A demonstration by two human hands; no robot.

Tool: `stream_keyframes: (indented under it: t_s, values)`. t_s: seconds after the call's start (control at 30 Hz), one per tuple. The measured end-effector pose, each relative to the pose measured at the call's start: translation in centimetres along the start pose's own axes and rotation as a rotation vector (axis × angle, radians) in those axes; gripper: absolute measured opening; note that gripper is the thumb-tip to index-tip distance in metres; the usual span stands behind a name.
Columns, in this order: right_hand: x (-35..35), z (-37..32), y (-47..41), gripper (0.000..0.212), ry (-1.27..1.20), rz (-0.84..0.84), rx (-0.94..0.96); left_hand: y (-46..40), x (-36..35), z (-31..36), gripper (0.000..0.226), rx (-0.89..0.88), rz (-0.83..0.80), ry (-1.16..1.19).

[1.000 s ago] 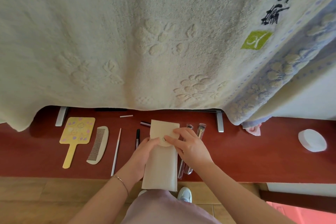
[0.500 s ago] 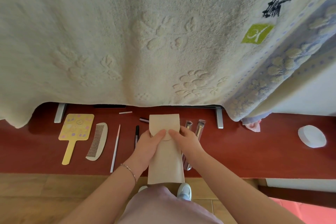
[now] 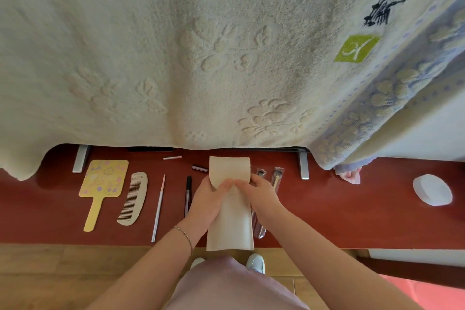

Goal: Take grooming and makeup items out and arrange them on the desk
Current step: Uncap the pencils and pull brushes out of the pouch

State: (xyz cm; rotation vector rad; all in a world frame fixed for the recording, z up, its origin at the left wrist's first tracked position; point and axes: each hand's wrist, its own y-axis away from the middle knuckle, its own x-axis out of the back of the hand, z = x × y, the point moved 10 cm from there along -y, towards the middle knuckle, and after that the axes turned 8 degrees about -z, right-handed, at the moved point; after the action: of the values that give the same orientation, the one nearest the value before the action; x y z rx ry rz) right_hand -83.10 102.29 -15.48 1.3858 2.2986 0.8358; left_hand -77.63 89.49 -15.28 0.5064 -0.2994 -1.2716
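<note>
Pouch (image 3: 230, 219), beige, flat, flapped: lay lengthwise on the red tabletop (image 3: 339, 211), its near end overhanging the front edge. Flap folded down over the body; both thumbs met at the flap's rounded edge.

Left hand (image 3: 207, 205): its grip curled round the pouch's left edge, thumb on top. A thin bracelet sat on that wrist.

Right hand (image 3: 260, 195): its grip likewise closed on the right edge, thumb pressing the flap.

Items laid out left of the pouch, running outward: black pen (image 3: 187, 196), just beside the left hand; slim pink-tipped stick (image 3: 158, 209); pale comb (image 3: 134, 199); yellow hand mirror (image 3: 102, 186) with pastel pattern, handle toward the person. Beyond the pen, a small dark tube (image 3: 200, 168) and a short white stick (image 3: 172, 158).

Right of the pouch: two wrapped brushes (image 3: 274, 178), partly hidden by the right hand. Well apart at far right, a white round pad (image 3: 432, 190).

Above all, a cream towel (image 3: 176, 45) hung over the back of the tabletop.

Step judged in hand: closing or pressing flat the pouch, most contents seemingly already set out. Whether anything was left inside could not be told. Next move, as a judgement, called for seating the flap and setting the pouch in line with the row, clear of the brushes beneath its right edge.
</note>
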Motion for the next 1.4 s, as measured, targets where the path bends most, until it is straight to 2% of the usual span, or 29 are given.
stream_keyframes:
  t_s: [0.1,0.13,0.23,0.37,0.53,0.67,0.83,0.97,1.07,1.27,1.33,1.4]
  values:
    - [1.2,-0.1,-1.1,0.022,0.005,0.096,-0.002,0.3,0.0,0.7,0.046,-0.070,0.007,-0.100]
    - [1.5,-0.2,-1.4,0.016,-0.009,0.121,-0.004,0.5,0.2,0.7,0.055,-0.093,0.012,-0.184]
    - [1.8,-0.1,-2.2,0.012,-0.017,0.159,-0.005,1.3,0.1,1.1,0.061,-0.221,0.000,-0.597]
    - [1.7,-1.0,-2.5,0.013,0.171,0.182,0.021,2.5,-1.7,0.8,0.057,-0.387,-0.051,-1.006]
    - [2.2,-1.9,-2.5,0.029,0.475,0.206,0.036,3.0,-3.0,0.4,0.053,-0.458,-0.064,-1.215]
    - [1.6,-2.6,-2.5,0.035,0.652,0.209,0.059,3.3,-3.3,0.1,0.053,-0.468,-0.034,-1.300]
    - [1.2,-2.7,-2.4,0.041,0.738,0.211,0.059,3.6,-3.4,-0.4,0.057,-0.484,-0.043,-1.379]
    - [1.1,-2.4,-2.2,0.038,0.635,0.169,0.071,3.6,-3.3,-0.6,0.069,-0.480,-0.060,-1.445]
    - [0.8,-2.1,-2.0,0.038,0.626,0.146,0.096,3.7,-3.1,-0.9,0.068,-0.481,-0.064,-1.479]
    - [0.3,-2.9,-1.5,0.059,0.932,0.221,0.074,3.8,-2.6,-0.6,0.063,-0.506,-0.074,-1.489]
    - [0.2,-3.9,-0.3,0.060,0.967,0.238,0.154,3.9,-2.5,0.0,0.062,-0.523,-0.078,-1.473]
    - [-0.1,-4.9,1.7,0.052,1.031,0.240,0.287,4.1,-2.4,1.3,0.062,-0.560,-0.064,-1.486]
